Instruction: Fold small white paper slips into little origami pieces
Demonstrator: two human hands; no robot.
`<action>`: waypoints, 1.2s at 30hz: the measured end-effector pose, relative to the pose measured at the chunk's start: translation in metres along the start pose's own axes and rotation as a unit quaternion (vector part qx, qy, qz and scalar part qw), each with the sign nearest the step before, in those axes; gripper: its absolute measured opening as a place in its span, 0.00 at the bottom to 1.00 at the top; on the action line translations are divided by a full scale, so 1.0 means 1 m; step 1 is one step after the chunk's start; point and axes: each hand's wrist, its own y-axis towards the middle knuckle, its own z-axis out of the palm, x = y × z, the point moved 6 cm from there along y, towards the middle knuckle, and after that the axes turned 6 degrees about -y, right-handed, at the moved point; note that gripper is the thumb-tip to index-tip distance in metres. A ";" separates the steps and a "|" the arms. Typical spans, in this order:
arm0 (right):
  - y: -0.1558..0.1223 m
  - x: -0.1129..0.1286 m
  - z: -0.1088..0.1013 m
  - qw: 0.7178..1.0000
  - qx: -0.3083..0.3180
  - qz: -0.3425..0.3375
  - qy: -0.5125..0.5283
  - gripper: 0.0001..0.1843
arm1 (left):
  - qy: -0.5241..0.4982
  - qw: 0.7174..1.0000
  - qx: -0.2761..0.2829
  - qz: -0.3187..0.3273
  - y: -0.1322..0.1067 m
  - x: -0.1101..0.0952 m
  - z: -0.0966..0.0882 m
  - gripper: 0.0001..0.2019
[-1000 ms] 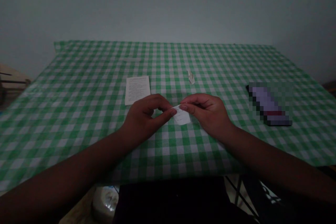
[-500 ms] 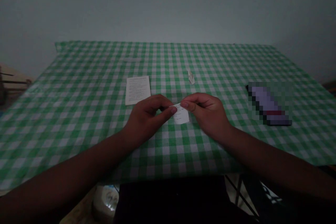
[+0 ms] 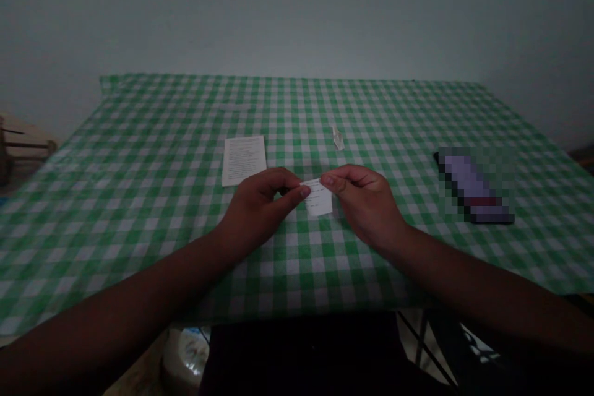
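We look down at two bare forearms reaching in from the bottom corners and meeting over the middle of a table covered by a green and white checked cloth. The left hand and right hand each pinch a top corner of a small white slip between thumb and forefinger, with the other fingers curled in. The slip hangs between the two hands just above the cloth, and faint print shows on it, too small to read. A second ago the slip sat a little lower and slanted down to the right. Now it is raised slightly and hangs squarer, and the fingertips have drawn closer together. Nothing else on the cloth has moved. Just beyond the left hand lies a printed white sheet, flat, its near corner close to the knuckles. Beyond the right hand, apart from it, lies a small pale scrap. Well off to the right lies a dark slab, its face blurred out. The near edge of the table runs under both forearms, the far edge meets a plain pale wall, and the left and right edges slope away. Wide bare cloth lies to the left of the hands, on the near side, and behind the sheet and scrap. The light is dim throughout.
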 end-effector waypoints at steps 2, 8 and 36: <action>0.003 0.000 -0.005 1.000 -0.010 -0.004 -0.012 0.10 | 0.014 1.000 -0.002 -0.006 0.001 0.000 -0.002 0.10; 0.014 0.015 -0.029 0.992 -0.091 -0.073 -0.039 0.08 | 0.058 0.998 0.007 -0.008 0.003 0.000 -0.010 0.09; -0.007 0.028 0.014 0.970 0.153 -0.080 -0.168 0.04 | 0.043 0.988 0.140 0.055 -0.003 -0.012 0.011 0.08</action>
